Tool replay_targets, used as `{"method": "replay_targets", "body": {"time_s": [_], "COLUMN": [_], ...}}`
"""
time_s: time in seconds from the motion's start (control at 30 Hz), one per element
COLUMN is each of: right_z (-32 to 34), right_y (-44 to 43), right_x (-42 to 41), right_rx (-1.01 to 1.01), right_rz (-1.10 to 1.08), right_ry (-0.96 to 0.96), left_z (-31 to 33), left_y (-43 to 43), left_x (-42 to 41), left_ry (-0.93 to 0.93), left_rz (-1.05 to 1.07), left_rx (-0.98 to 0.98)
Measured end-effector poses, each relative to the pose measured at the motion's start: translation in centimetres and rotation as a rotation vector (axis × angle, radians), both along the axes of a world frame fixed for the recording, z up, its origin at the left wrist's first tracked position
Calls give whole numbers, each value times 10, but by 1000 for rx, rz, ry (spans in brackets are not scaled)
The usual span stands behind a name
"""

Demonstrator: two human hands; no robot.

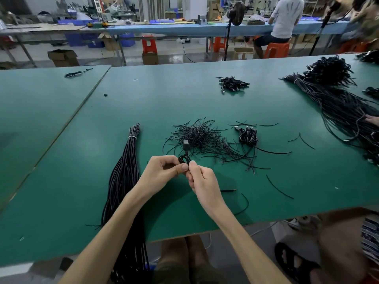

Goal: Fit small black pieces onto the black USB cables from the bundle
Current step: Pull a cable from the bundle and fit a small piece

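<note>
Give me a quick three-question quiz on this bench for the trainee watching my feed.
1. True or false: the left hand and the right hand both hold the looped black USB cable.
2. Multiple choice: the long black cable bundle tied with a white band lies A) left of the hands, B) under a red stool, C) inside a cardboard box.
3. Fill in: the loose pile of thin black strands rests on a flat table top coloured ____.

Key: 1 true; 2 A; 3 green.
</note>
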State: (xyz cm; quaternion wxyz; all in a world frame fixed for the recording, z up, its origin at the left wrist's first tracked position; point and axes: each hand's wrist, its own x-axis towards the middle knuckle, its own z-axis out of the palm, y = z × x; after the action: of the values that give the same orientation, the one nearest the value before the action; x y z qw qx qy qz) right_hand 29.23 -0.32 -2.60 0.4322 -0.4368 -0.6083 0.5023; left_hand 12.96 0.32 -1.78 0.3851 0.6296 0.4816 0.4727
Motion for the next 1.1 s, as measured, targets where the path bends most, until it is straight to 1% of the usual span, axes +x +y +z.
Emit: {"method": "replay_targets", "body": {"time_s": [0.17,0.37,0.53,0.67,0.83,1.1], "right_z": [-1,5,9,11,8,2], "right_y": [1,0,-1,-1,0,0], "right_x": [-1,4,6,5,4,1], "right_rx": [-7,-89,-137,-136,-135,-83], "right_rz": [35,139,218,257,242,215], "right_ry": [-28,57,133,153,164,80], "left_z": [-2,-2,-3,-3,-3,-2], "left_y": [1,3,4,4,4,2], "left_x": [-6,-12,-13,-14,-14,-11], "left_ry": [-123,-189,-223,-223,-226,-298], "left_rz": [-75,-183,-231,-252,-234,-225], "left_rx": [-82,-182,-245,-240,-218,-226]}}
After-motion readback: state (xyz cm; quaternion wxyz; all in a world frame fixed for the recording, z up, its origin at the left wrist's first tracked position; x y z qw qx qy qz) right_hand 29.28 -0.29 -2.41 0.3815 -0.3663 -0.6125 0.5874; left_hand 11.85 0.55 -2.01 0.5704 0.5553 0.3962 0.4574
